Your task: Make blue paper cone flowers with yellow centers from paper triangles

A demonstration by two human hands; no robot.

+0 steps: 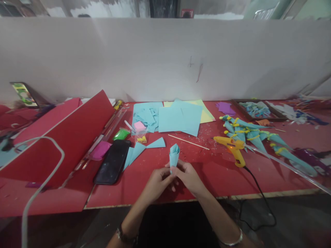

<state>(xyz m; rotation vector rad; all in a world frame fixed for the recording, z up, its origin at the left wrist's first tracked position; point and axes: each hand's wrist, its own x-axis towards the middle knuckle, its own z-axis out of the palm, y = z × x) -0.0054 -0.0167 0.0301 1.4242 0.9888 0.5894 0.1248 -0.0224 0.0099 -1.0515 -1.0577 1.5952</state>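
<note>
A light-blue rolled paper cone (174, 155) stands upright above the table's front edge, its wide folded end up. My left hand (160, 181) is closed around its lower part, thumb toward the paper. From the other side my right hand (188, 177) pinches the same cone near its narrow end. The tip is hidden by my fingers. Beyond the hands lie a thin wooden stick (188, 142) and several flat blue paper cones (137, 151). To the right rests a yellow hot glue gun (231, 146) with a lit orange light.
Blue paper sheets (178, 119) and cut strips (147, 117) lie at the back. A black phone (112, 162) is at left, beside a red board (64, 144). Finished blue cones with yellow trim (254, 136) pile at right. The glue gun's cord (261, 193) hangs over the edge.
</note>
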